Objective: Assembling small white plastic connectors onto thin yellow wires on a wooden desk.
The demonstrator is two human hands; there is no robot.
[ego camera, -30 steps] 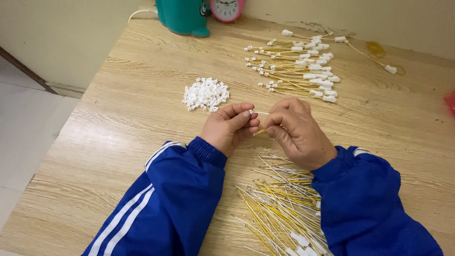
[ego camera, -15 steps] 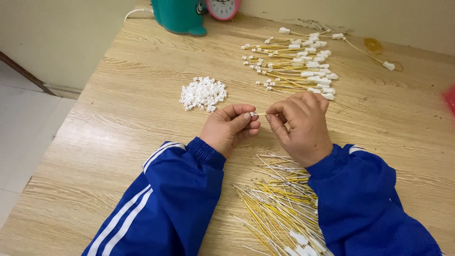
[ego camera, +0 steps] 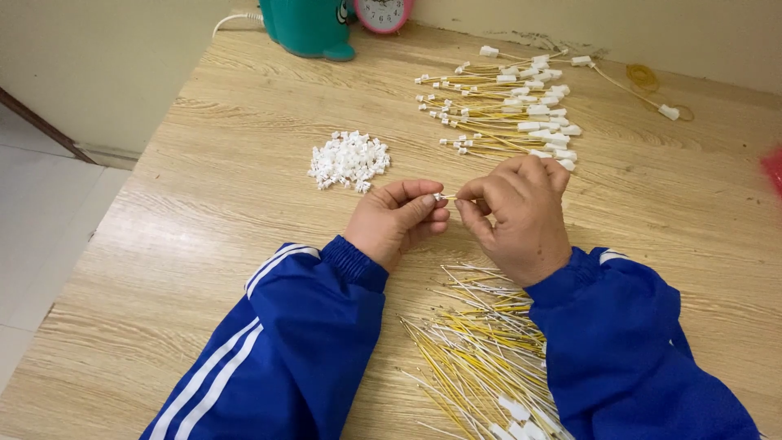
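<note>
Step in hand: it looks like the fitting of a small white connector (ego camera: 441, 196) onto the end of a thin wire; both hands meet at this one spot above the table (ego camera: 204, 212).
Left hand (ego camera: 397, 220): the fingers are closed narrow, thumb and forefinger pinch the small white connector at their tips.
Right hand (ego camera: 515, 213): the fingers are also pinched narrow, just beside the connector. They seem to hold the wire end, but the wire itself is almost hidden by the fingers, so I cannot tell how far it is inside.
Where the connector is: between the two hands, lifted a little over the table, not lying on it.
Loose connectors (ego camera: 349, 159): a small white heap on the table, near the left hand, on the far side.
Bare wires (ego camera: 476, 350): a loose pile of yellow and white wires near the person, between the two blue sleeves (ego camera: 285, 358).
Finished wires (ego camera: 509, 106): a spread bundle with white ends, beyond the right hand, well apart from the bare pile.
Far edge: a teal container (ego camera: 309, 24) and a pink clock (ego camera: 383, 12).
What the next move calls for: in my judgement a straight, gentle push with both pinches steady, because the parts are tiny and can slip or bend.
</note>
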